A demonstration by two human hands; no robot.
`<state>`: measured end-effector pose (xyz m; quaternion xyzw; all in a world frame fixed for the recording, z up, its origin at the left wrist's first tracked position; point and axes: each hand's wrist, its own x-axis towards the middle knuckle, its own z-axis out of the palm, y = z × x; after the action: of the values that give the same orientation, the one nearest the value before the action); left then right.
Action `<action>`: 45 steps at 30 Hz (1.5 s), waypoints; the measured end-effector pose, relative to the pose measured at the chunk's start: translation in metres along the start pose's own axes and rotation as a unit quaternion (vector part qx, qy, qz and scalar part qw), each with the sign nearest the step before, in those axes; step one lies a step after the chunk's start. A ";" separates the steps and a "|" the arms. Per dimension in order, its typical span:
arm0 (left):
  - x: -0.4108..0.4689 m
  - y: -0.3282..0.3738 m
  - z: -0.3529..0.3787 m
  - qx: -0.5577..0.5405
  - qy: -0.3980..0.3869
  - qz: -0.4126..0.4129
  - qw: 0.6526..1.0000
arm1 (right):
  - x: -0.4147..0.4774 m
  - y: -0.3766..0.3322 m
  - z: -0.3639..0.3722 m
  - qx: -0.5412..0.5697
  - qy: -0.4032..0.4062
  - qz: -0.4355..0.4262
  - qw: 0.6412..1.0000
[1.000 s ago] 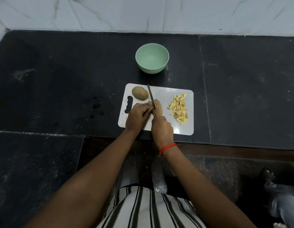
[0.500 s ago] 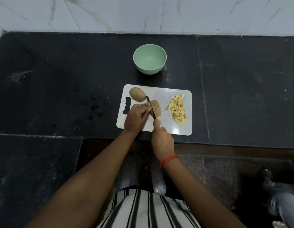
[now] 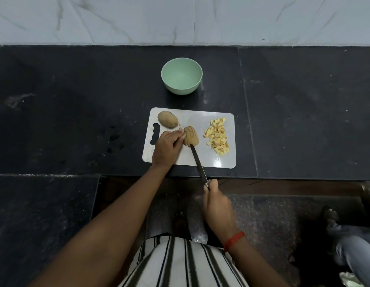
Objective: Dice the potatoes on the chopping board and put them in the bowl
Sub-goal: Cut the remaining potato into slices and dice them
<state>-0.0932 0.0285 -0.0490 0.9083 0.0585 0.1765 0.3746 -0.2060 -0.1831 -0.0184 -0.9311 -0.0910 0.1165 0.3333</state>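
Dicing step: left hand [image 3: 166, 147] fingers curl around the sliced potato [image 3: 191, 138] (middle of the board [image 3: 219, 161]), right hand [image 3: 218, 210] clamps the knife [image 3: 198, 162]; crosswise cuts likely come next.

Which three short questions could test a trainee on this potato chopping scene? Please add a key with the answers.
1. True or false: the right hand grips the knife.
2. The diced potato lies: A in the bowl, B on the chopping board, C on the counter.
3. What does the left hand steady?
Key: 1 true; 2 B; 3 the sliced potato.
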 end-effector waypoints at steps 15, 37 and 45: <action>0.053 0.010 -0.023 0.093 -0.301 0.067 0.947 | 0.115 0.016 -0.035 0.226 0.214 -0.043 0.949; 0.118 0.034 -0.009 0.373 -0.288 0.141 0.870 | 0.118 0.023 -0.025 0.216 0.223 -0.023 0.950; 0.122 0.022 0.000 0.250 -0.215 0.050 0.943 | 0.118 0.022 -0.025 0.205 0.221 -0.017 0.953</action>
<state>0.0199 0.0425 0.0003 0.9909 -0.0269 -0.0249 0.1297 -0.0844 -0.1860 -0.0327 -0.8434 -0.0050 -0.0816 0.5310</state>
